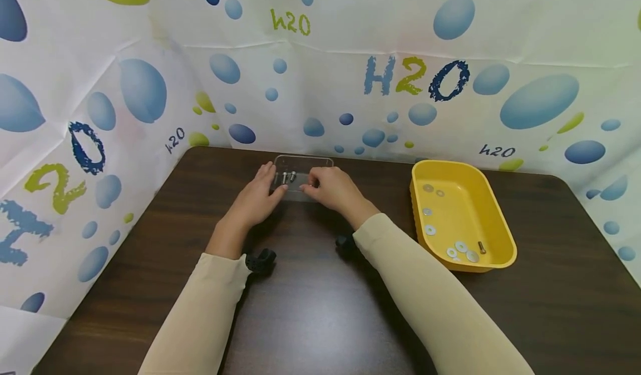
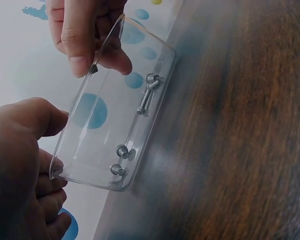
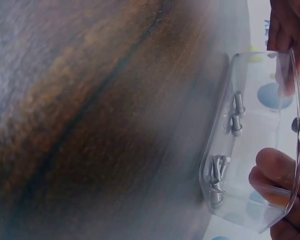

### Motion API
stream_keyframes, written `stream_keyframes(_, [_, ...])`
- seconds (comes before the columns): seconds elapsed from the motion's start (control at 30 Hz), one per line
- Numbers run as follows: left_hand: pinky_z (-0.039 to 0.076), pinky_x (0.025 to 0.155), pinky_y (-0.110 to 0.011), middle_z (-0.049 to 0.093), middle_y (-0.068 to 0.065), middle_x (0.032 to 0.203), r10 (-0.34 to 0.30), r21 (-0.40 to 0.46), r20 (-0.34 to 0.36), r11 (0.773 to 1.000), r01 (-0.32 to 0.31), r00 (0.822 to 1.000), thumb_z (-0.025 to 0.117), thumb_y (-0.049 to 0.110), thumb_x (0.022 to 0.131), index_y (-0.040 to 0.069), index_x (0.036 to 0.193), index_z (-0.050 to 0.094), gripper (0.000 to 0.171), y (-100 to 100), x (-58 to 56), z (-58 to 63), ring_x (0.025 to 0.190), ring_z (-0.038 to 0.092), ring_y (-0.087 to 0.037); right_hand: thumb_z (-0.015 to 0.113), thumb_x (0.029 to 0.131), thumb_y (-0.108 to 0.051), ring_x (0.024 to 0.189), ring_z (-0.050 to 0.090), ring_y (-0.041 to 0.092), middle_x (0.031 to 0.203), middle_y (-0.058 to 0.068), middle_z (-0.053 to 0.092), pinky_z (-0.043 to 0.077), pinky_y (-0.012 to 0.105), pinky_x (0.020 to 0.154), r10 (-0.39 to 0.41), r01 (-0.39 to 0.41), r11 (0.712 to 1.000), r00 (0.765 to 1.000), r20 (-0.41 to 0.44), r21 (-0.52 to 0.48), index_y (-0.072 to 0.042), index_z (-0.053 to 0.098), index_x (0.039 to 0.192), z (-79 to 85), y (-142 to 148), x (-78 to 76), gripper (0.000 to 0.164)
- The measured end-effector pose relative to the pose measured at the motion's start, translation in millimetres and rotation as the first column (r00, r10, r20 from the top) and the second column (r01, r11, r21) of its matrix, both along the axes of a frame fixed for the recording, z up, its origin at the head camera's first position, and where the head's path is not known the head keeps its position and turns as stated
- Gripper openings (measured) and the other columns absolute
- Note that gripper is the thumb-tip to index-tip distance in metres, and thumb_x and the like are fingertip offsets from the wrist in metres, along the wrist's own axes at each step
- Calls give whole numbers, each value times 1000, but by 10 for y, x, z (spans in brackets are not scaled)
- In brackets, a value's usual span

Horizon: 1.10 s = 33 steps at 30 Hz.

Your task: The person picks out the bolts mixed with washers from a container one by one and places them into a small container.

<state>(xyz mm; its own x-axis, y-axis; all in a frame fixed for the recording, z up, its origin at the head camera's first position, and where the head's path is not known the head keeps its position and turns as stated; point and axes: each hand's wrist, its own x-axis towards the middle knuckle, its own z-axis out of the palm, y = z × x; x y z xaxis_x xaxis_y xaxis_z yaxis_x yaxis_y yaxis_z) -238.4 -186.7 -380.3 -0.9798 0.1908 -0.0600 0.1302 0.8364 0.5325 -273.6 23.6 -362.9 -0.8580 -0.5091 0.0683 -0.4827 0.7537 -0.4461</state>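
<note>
A clear plastic box (image 1: 305,157) stands near the table's far edge, with several silver bolts (image 2: 149,95) lying on its floor in two groups. My left hand (image 1: 254,196) grips the box's left end, its thumb on the near rim and its fingers along the end wall. Over the right part of the box, my right hand (image 1: 336,190) pinches a small bolt between thumb and fingers. Only the dark end of this bolt (image 2: 94,69) shows in the left wrist view; the fingers hide most of it.
To the right stands a yellow tray (image 1: 419,197) with several flat washers (image 1: 460,246) and one bolt (image 1: 482,247) in it. Behind the dark wooden table (image 1: 310,308) hangs a white sheet (image 1: 340,24) printed with drops. Black wrist mounts (image 1: 261,260) sit under both cuffs.
</note>
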Motion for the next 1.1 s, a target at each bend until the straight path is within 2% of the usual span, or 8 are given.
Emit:
stream_keyframes(0.13, [14, 122, -51, 7, -15, 165, -1, -5, 0, 1000, 1, 1000, 43, 40, 104, 0, 156, 14, 72, 17, -13, 4, 153, 4, -29, 66, 94, -38, 65, 53, 15, 72, 0, 59, 41, 26, 57, -2, 2, 1000, 1000, 22, 0, -14, 63, 84, 7, 9, -4, 26])
stream_keyframes(0.37, [15, 122, -51, 8, -15, 165, -4, -8, -6, 1000, 4, 1000, 43, 40, 104, -1, 156, 14, 72, 30, -17, 14, 153, 5, -29, 58, 98, -33, 68, 55, 17, 78, 0, 61, 45, 29, 61, 5, -8, 999, 996, 89, 33, -14, 62, 93, 35, -11, 8, 20])
stream_keyframes(0.47, [14, 122, -51, 8, -16, 165, 1, -5, -6, 1000, -1, 1000, 43, 39, 104, -1, 156, 14, 72, 32, -16, 17, 153, 5, -30, 56, 98, -30, 70, 56, 17, 80, 0, 61, 45, 29, 64, 12, -15, 999, 996, 93, 36, -14, 62, 96, 45, -19, 15, 18])
stream_keyframes(0.7, [15, 122, -51, 7, -15, 165, 13, -19, -4, 1000, -13, 1000, 42, 41, 104, -1, 156, 14, 73, 32, -7, 7, 153, 6, -30, 58, 99, -37, 70, 56, 16, 79, 0, 61, 45, 28, 62, 10, -15, 999, 994, 108, 46, -15, 62, 92, 50, -31, 31, 24])
stream_keyframes(1.1, [15, 122, -51, 7, -15, 165, 12, -17, -5, 1000, -12, 1000, 42, 40, 104, -1, 156, 14, 72, 31, -2, 13, 153, 6, -30, 55, 100, -36, 72, 56, 16, 79, 0, 61, 46, 28, 63, 21, -28, 998, 994, 106, 62, -15, 66, 94, 19, -43, 20, 25])
